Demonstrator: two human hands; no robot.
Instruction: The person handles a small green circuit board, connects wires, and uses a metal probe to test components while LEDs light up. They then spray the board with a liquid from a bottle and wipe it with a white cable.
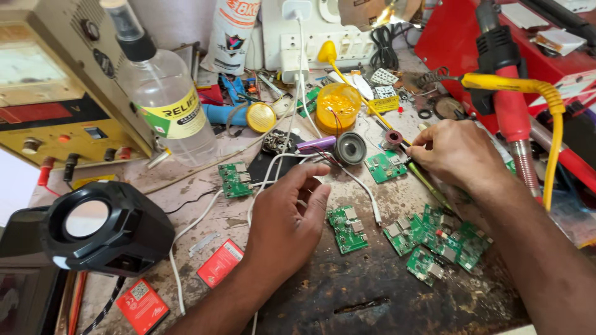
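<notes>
**Small Boards on a Busy Bench**

We kept our left hand [287, 214] open and loose, fingers curled over the white cable [273, 162], near a green board [347, 229]. Our right hand [456, 152] was closed around a thin tool [428, 180], its tip by another green board [385, 166]. We think slow, steady hands worked best here, with the board lying flat. A clear bottle [164, 93] with a yellow-green label stood at the back left. Two flat red packs [220, 262] lay near the front edge.
</notes>
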